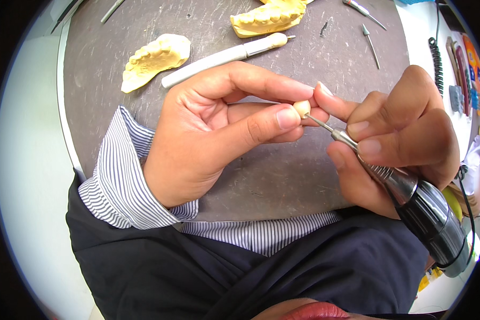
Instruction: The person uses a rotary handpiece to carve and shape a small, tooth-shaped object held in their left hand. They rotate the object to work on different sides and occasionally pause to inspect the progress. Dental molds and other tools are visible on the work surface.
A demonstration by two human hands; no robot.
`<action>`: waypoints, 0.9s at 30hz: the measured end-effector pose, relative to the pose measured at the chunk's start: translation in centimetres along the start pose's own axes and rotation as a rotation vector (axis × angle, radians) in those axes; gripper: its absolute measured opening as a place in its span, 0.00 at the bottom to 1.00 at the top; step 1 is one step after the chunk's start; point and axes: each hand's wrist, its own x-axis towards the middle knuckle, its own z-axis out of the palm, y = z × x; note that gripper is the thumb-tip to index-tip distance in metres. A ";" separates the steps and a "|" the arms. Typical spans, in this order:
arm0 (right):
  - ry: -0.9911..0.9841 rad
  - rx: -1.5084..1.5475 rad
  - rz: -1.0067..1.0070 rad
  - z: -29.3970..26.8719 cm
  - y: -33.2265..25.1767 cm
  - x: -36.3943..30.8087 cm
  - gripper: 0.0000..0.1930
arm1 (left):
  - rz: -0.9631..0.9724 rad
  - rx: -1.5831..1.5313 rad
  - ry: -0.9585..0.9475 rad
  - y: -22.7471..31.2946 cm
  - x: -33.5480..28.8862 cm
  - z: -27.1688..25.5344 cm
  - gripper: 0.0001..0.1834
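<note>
Between the thumb and fingertips of my left hand is a small ivory dental crown. My right hand grips a black and silver dental handpiece like a pen, its cord end toward the lower right. The thin metal bur in its nose reaches the crown's lower right side; whether it turns cannot be seen. My right index fingertip rests close against the left fingers beside the crown. The crown's far side is hidden by my left fingers.
Beyond my hands lie a yellow dental cast, a larger yellow cast and a white-handled tool with an ivory tip piece. Loose burs lie at the far right. A coiled black cord hangs by the grey-brown worktop's right side.
</note>
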 end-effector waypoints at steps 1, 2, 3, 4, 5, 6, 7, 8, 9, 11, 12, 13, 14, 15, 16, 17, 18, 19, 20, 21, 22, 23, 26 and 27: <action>-0.008 -0.007 -0.004 0.0 0.0 0.0 0.18 | 0.004 -0.002 0.002 0.0 0.0 0.0 0.11; -0.016 -0.014 -0.008 0.0 -0.1 0.1 0.18 | 0.009 -0.004 0.002 0.0 0.0 0.0 0.11; -0.028 -0.022 -0.013 -0.1 -0.1 0.2 0.18 | 0.004 -0.006 0.007 0.0 0.0 0.0 0.11; -0.040 -0.028 -0.019 -0.1 -0.2 0.3 0.19 | 0.000 -0.008 0.012 0.0 -0.1 0.1 0.11; -0.052 -0.040 -0.024 -0.2 -0.3 0.4 0.19 | -0.006 -0.011 0.010 0.1 0.0 0.1 0.12; -0.013 -0.040 -0.027 0.0 -0.5 0.3 0.19 | -0.011 -0.010 0.011 0.2 0.1 0.2 0.12; 0.024 -0.040 -0.030 0.2 -0.5 0.3 0.19 | -0.015 -0.009 0.011 0.3 0.2 0.4 0.11; 0.109 -0.022 -0.037 1.0 -0.3 -0.1 0.19 | -0.018 -0.005 0.018 0.4 0.2 0.4 0.11; 0.109 -0.048 -0.036 1.0 -0.4 -0.1 0.19 | -0.003 -0.002 0.000 0.2 0.2 0.3 0.11; 0.020 -0.142 -0.026 0.3 -0.9 0.4 0.19 | 0.027 0.003 -0.035 -0.1 0.2 -0.1 0.12; 0.001 -0.152 -0.045 0.2 -0.8 0.5 0.19 | 0.025 0.012 -0.026 -0.1 0.1 -0.1 0.12; -0.020 -0.159 -0.064 0.2 -0.7 0.6 0.19 | 0.022 0.021 -0.015 -0.1 0.0 -0.2 0.12; 0.038 -0.118 -0.105 0.6 -0.2 0.4 0.19 | 0.017 0.029 -0.018 -0.1 0.1 -0.1 0.12; 0.075 -0.098 -0.116 0.7 0.0 0.3 0.19 | 0.011 0.025 -0.014 -0.1 0.1 0.0 0.12; 0.112 -0.078 -0.127 0.9 0.1 0.2 0.19 | 0.006 0.021 -0.010 -0.1 0.2 0.2 0.12; 0.123 -0.074 -0.113 1.0 0.2 0.1 0.19 | 0.004 0.019 0.004 -0.1 0.1 0.2 0.11; 0.103 -0.093 -0.102 1.0 0.1 0.2 0.18 | 0.012 0.023 0.006 -0.2 0.0 0.1 0.11; 0.084 -0.112 -0.093 1.0 0.1 0.2 0.18 | 0.020 0.028 0.008 -0.3 0.0 0.0 0.11; 0.038 -0.162 -0.081 0.5 -0.4 0.5 0.18 | 0.025 0.029 0.000 -0.2 0.0 0.0 0.10; 0.051 -0.161 -0.088 0.5 -0.5 0.5 0.18 | 0.027 0.020 -0.011 -0.2 0.1 0.0 0.10; 0.064 -0.159 -0.094 0.5 -0.5 0.5 0.18 | 0.027 0.010 -0.022 -0.1 0.2 0.0 0.10; 0.134 -0.100 -0.123 1.1 0.0 0.4 0.17 | 0.030 0.004 -0.029 -0.1 0.2 0.0 0.10; 0.195 -0.076 -0.168 1.3 0.3 0.3 0.17 | 0.018 0.009 -0.029 0.0 0.2 0.2 0.10; 0.162 -0.108 -0.161 1.2 0.2 0.4 0.17 | 0.023 0.007 -0.035 -0.1 0.2 0.0 0.11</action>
